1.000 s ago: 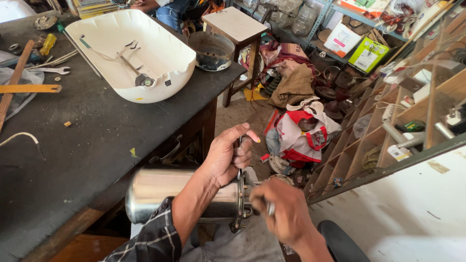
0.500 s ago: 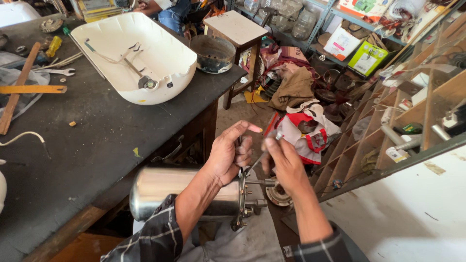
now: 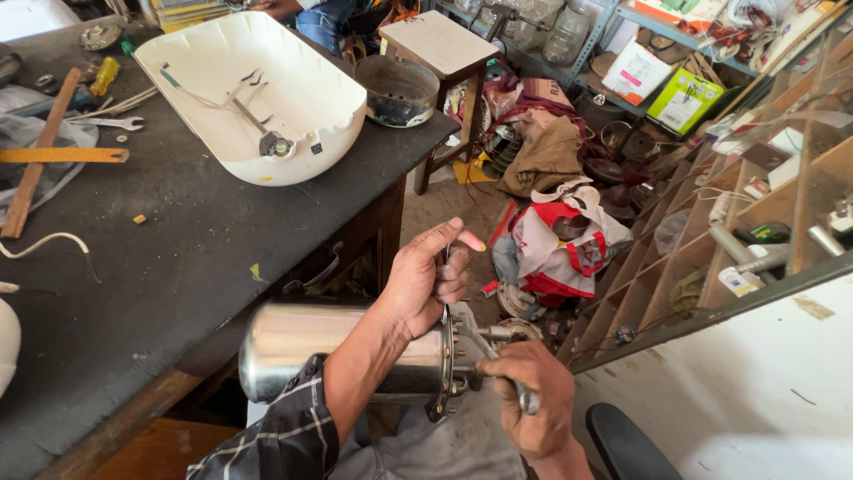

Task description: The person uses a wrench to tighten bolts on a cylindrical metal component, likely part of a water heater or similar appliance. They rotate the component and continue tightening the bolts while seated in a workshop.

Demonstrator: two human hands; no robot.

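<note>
A shiny steel cylinder (image 3: 293,347) lies across my lap, its flanged end with bolts (image 3: 447,356) turned to the right. My left hand (image 3: 426,280) rests over that flange and pinches a thin tool upright between thumb and fingers. Below the flange, my right hand (image 3: 531,396) is closed around a metal wrench (image 3: 484,342) whose head sits at the bolts. My left forearm hides part of the cylinder.
A dark workbench (image 3: 178,267) runs along my left, bearing a white plastic tub shell (image 3: 267,89), a wooden ruler (image 3: 62,156) and spanners (image 3: 111,123). A stool (image 3: 444,44), bags and scrap parts (image 3: 560,240) litter the floor. Wooden shelving (image 3: 764,196) stands at right.
My right hand has dropped from beside the left hand at the flange's top to below the flange, now gripping the wrench. The left hand stays on the flange.
</note>
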